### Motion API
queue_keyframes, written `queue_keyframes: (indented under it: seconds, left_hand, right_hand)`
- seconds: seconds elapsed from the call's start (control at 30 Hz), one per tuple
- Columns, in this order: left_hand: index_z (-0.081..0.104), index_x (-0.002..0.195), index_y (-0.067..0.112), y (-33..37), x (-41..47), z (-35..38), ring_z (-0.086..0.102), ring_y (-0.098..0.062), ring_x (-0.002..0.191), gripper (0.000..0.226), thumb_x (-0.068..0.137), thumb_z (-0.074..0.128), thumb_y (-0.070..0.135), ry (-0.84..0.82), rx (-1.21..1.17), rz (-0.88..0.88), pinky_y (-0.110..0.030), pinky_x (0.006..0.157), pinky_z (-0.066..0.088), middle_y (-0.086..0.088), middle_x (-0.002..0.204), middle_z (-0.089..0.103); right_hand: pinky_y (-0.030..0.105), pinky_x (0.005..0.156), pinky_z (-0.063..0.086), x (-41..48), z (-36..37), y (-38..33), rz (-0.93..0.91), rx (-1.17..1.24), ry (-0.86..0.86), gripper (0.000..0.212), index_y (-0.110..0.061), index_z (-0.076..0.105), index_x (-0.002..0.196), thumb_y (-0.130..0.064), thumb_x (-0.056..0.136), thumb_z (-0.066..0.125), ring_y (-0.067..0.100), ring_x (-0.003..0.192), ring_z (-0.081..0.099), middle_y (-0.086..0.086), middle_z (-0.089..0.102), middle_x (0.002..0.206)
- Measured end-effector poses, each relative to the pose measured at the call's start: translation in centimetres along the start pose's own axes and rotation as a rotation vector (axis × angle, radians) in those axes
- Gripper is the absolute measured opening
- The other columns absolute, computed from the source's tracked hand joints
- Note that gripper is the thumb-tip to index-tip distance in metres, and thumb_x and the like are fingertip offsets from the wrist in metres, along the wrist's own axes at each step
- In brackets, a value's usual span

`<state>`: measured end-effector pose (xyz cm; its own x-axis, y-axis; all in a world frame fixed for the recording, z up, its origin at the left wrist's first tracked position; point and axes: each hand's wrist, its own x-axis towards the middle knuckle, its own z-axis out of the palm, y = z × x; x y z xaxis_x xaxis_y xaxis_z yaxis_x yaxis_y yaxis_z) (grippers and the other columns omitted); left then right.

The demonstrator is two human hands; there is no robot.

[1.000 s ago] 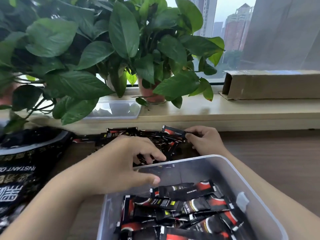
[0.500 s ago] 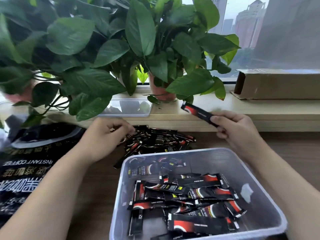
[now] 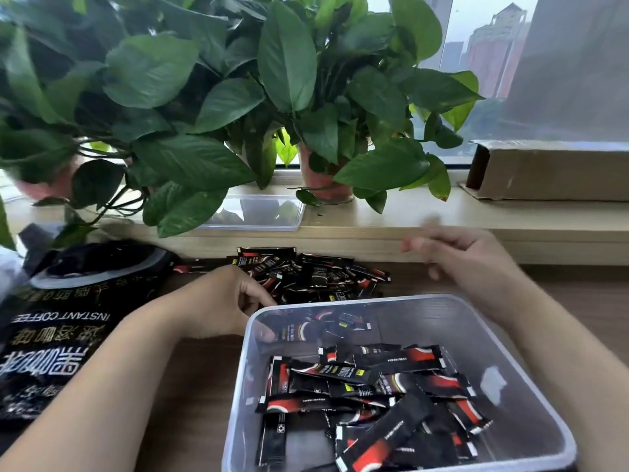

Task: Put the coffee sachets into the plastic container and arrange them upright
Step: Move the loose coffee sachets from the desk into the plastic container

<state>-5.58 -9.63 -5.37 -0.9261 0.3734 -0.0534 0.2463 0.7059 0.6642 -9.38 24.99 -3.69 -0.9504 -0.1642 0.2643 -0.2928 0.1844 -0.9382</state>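
A clear plastic container (image 3: 531, 362) stands at the front with several black-and-red coffee sachets (image 3: 367, 379) lying flat and jumbled inside. One sachet (image 3: 384, 434) lies tilted on top of them. A pile of loose sachets (image 3: 326, 274) lies on the wooden table behind the container. My left hand (image 3: 218, 301) is at the container's far left corner, fingers curled. Seen through the wall, its fingertips pinch the end of a sachet (image 3: 299, 330). My right hand (image 3: 473, 264) hovers blurred above the container's far right edge, fingers loose and holding nothing.
A large black instant-coffee bag (image 3: 58, 332) lies at the left. Potted plants (image 3: 320, 178), a clear lid (image 3: 262, 212) and a cardboard box (image 3: 551, 175) sit on the window ledge behind the table.
My right hand has let go of the sachet it was holding up; that sachet now lies in the container. My left hand moved from the pile to the container's corner.
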Motion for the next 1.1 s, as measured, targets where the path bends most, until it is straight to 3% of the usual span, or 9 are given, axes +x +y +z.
queue_keyframes:
  seconds: [0.1, 0.17, 0.27, 0.37, 0.5, 0.67, 0.87, 1.0, 1.1]
  left_hand:
    - [0.079, 0.086, 0.045, 0.0, 0.1, 0.2, 0.061, -0.02, 0.069, 0.03, 0.059, 0.077, 0.058, 0.054, 0.083, 0.042, -0.037, 0.066, 0.05, -0.012, 0.085, 0.071]
    - [0.079, 0.088, 0.043, 0.0, 0.4, 0.4, 0.059, -0.012, 0.073, 0.034, 0.058, 0.075, 0.058, 0.103, 0.137, 0.094, -0.023, 0.062, 0.047, 0.004, 0.082, 0.066]
    - [0.079, 0.098, 0.04, -0.3, 0.6, 0.6, 0.055, -0.006, 0.079, 0.059, 0.047, 0.079, 0.07, 0.106, 0.183, 0.096, -0.013, 0.062, 0.041, 0.014, 0.097, 0.059]
    - [0.078, 0.099, 0.042, -0.7, 0.9, 0.6, 0.06, -0.003, 0.086, 0.068, 0.049, 0.068, 0.087, 0.138, 0.238, 0.105, -0.017, 0.073, 0.048, 0.022, 0.106, 0.059]
    - [0.081, 0.085, 0.041, -3.1, 2.6, 0.7, 0.069, -0.011, 0.091, 0.056, 0.056, 0.063, 0.085, 0.208, 0.371, 0.093, -0.014, 0.067, 0.046, 0.028, 0.077, 0.068]
    - [0.081, 0.09, 0.02, -2.2, 3.4, 2.2, 0.071, -0.016, 0.071, 0.037, 0.078, 0.054, 0.043, 0.46, 0.549, 0.313, -0.023, 0.066, 0.052, 0.006, 0.083, 0.077]
    - [0.08, 0.098, 0.016, 0.2, 2.0, 1.2, 0.073, -0.017, 0.075, 0.034, 0.085, 0.056, 0.036, 0.685, 0.471, 0.325, -0.031, 0.066, 0.059, 0.004, 0.083, 0.077]
    - [0.079, 0.087, 0.034, 2.3, 0.4, 0.4, 0.062, 0.011, 0.059, 0.018, 0.085, 0.078, 0.016, 0.846, 0.171, 0.183, -0.005, 0.061, 0.046, 0.037, 0.069, 0.067]
    - [0.073, 0.074, 0.054, 4.2, -1.0, 0.1, 0.058, -0.002, 0.048, 0.041, 0.082, 0.079, 0.014, 0.895, -0.021, 0.192, -0.018, 0.05, 0.049, 0.026, 0.066, 0.071]
  right_hand:
    - [0.01, 0.071, 0.046, 0.9, 1.5, 3.1, -0.013, -0.293, 0.011, 0.015, -0.029, 0.08, 0.092, -0.02, 0.08, 0.081, 0.001, 0.074, 0.063, -0.006, 0.078, 0.088]
    - [0.008, 0.077, 0.044, 1.3, 1.8, 4.7, -0.018, -0.349, -0.055, 0.023, -0.035, 0.078, 0.094, -0.02, 0.078, 0.083, 0.002, 0.086, 0.065, -0.012, 0.076, 0.095]
    - [0.007, 0.078, 0.043, 1.9, 1.6, 4.9, 0.018, -0.407, -0.107, 0.04, -0.038, 0.075, 0.11, -0.037, 0.072, 0.086, -0.002, 0.093, 0.062, -0.018, 0.071, 0.108]
    - [0.022, 0.108, 0.033, 2.1, 2.1, 4.7, -0.006, -0.595, -0.309, 0.069, -0.045, 0.064, 0.127, -0.063, 0.062, 0.079, -0.004, 0.125, 0.048, -0.026, 0.056, 0.135]
    - [0.026, 0.115, 0.019, 2.5, 2.9, 4.0, -0.016, -0.77, -0.373, 0.069, -0.047, 0.058, 0.132, -0.064, 0.068, 0.077, 0.001, 0.139, 0.035, -0.022, 0.048, 0.145]
    - [0.004, 0.093, 0.031, 2.7, 3.0, 4.5, -0.14, -0.761, -0.281, 0.04, -0.031, 0.072, 0.119, -0.044, 0.082, 0.077, 0.004, 0.114, 0.056, -0.01, 0.068, 0.123]
    - [0.002, 0.073, 0.038, 2.0, 2.5, 5.9, -0.15, -0.457, -0.01, 0.018, -0.027, 0.081, 0.096, -0.021, 0.079, 0.082, -0.018, 0.079, 0.06, -0.026, 0.07, 0.085]
    - [-0.001, 0.074, 0.043, 1.9, 2.4, 5.8, -0.064, -0.239, 0.069, 0.019, -0.018, 0.08, 0.097, -0.012, 0.079, 0.082, -0.017, 0.078, 0.065, -0.02, 0.072, 0.083]
    - [0.005, 0.074, 0.047, 2.1, 2.3, 5.6, -0.053, -0.174, 0.08, 0.018, -0.023, 0.081, 0.091, -0.009, 0.08, 0.08, -0.01, 0.074, 0.066, -0.015, 0.077, 0.08]
